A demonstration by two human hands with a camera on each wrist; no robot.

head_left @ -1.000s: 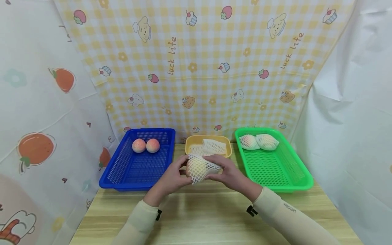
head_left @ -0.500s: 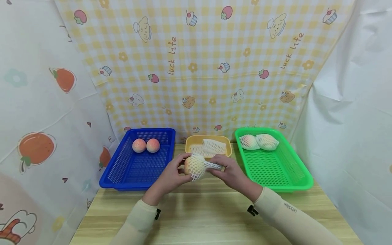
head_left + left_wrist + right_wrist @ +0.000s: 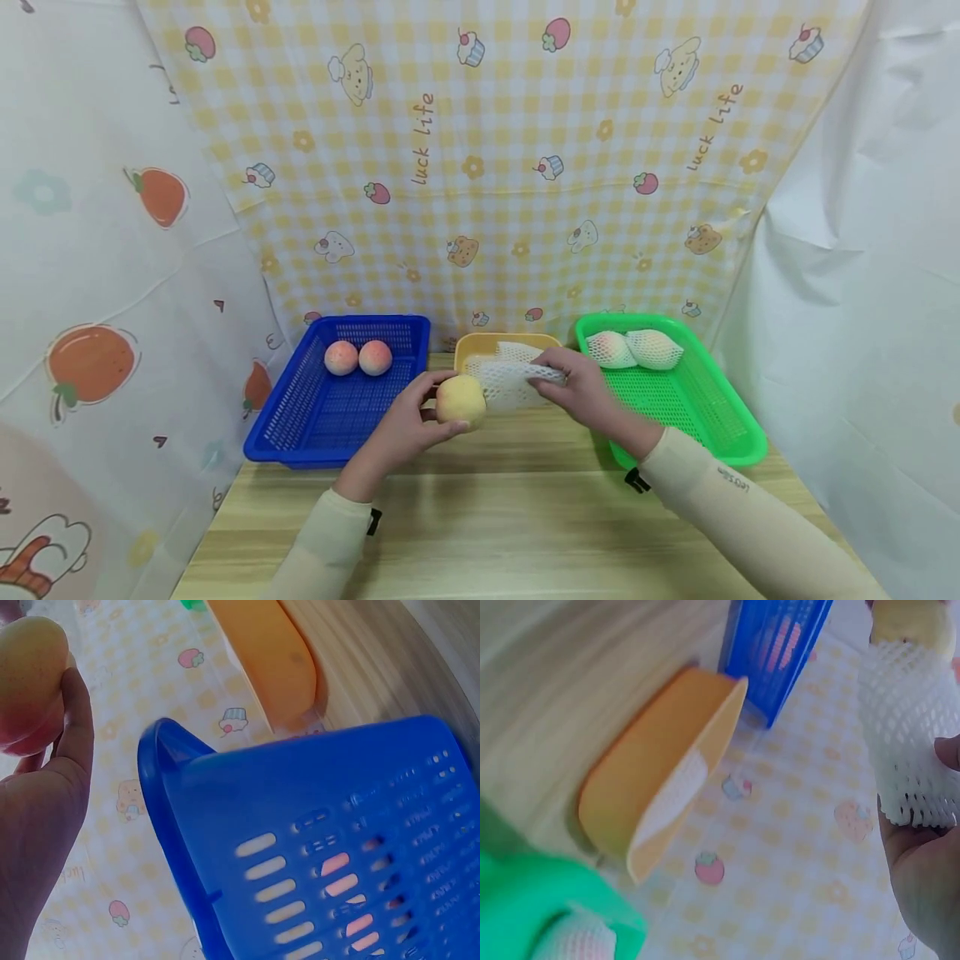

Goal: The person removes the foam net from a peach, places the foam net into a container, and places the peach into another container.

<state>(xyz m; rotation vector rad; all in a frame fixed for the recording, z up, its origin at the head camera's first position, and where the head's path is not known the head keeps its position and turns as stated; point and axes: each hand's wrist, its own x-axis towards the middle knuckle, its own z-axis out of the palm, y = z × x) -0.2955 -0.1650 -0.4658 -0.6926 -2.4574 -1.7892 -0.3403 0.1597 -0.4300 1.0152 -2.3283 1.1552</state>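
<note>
My left hand (image 3: 408,425) grips a bare peach (image 3: 461,400), yellow on the side facing the head camera; the left wrist view shows its pink underside. To its right, my right hand (image 3: 585,393) pinches a white foam fruit net (image 3: 512,385) by one end. The net's other end reaches right up to the peach, as the right wrist view also shows. Behind the hands stands a small yellow basket (image 3: 472,342), partly covered by the held net, with more white netting (image 3: 517,351) inside.
At the left, a blue basket (image 3: 337,425) contains two bare peaches (image 3: 358,357). On the right, a green basket (image 3: 738,417) has two net-wrapped peaches (image 3: 633,348) in its back left corner. A patterned cloth (image 3: 480,167) hangs behind the wooden table (image 3: 495,533).
The net has come off the peach and moved right with my right hand. My left hand has shifted slightly left, holding the now bare peach.
</note>
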